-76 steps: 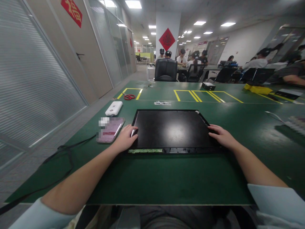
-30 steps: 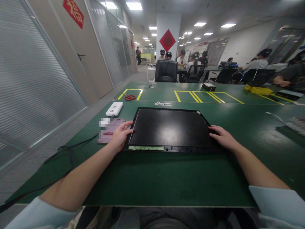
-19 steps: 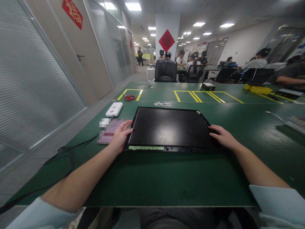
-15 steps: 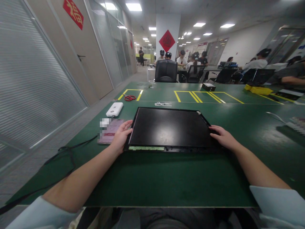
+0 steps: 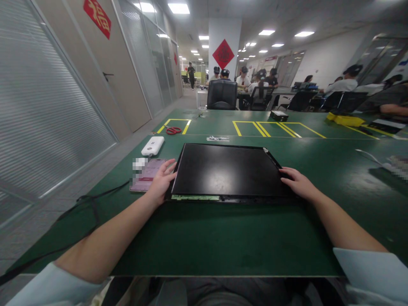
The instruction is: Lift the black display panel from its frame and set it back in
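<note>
A black flat display panel [image 5: 226,170] lies face up in front of me, with a green circuit strip [image 5: 195,198] along the left part of its near edge. My left hand [image 5: 163,180] grips the panel's left edge, its thumb and fingers against the frame. On the right edge, my right hand [image 5: 297,182] holds the frame the same way, fingers on top and the palm side partly hidden. A phone [image 5: 149,173] with a lit pinkish screen lies just left of my left hand.
On the green table [image 5: 223,238] are a white power bank [image 5: 153,145], red-handled scissors [image 5: 173,131], small pale pieces [image 5: 218,138] and a black box [image 5: 279,116]. A black cable [image 5: 92,197] runs at left, a white cable [image 5: 371,157] at right. People sit beyond.
Both hands keep their hold on the display panel, which stays in practically the same place. Far off, a standing person has shifted slightly.
</note>
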A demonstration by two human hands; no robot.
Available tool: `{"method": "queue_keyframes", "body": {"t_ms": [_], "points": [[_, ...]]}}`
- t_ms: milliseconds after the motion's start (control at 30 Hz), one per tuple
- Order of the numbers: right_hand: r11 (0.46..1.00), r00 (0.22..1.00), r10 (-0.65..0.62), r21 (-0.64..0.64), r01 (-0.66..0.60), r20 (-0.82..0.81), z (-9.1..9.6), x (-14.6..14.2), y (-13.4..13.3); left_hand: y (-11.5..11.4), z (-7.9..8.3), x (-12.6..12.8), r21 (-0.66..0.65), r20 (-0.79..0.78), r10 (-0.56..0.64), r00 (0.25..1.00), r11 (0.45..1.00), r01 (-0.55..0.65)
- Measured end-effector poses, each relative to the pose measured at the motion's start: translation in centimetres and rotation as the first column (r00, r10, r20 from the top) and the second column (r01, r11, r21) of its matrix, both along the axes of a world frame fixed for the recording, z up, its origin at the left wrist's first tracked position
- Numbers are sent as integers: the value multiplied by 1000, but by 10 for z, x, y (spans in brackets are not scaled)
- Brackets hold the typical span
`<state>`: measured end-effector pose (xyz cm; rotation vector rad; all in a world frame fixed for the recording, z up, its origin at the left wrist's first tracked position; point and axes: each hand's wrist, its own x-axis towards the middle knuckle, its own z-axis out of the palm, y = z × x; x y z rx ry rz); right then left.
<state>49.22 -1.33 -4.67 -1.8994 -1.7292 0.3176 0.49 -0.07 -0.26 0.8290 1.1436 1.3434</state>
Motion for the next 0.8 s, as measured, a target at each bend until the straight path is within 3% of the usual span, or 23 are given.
{"method": "queue_keyframes", "body": {"t_ms": [800], "points": [[999,1000,26,36,-26,-7,-2,3,1,-6,4,6,-70,-83,-85,993,994,79]]}}
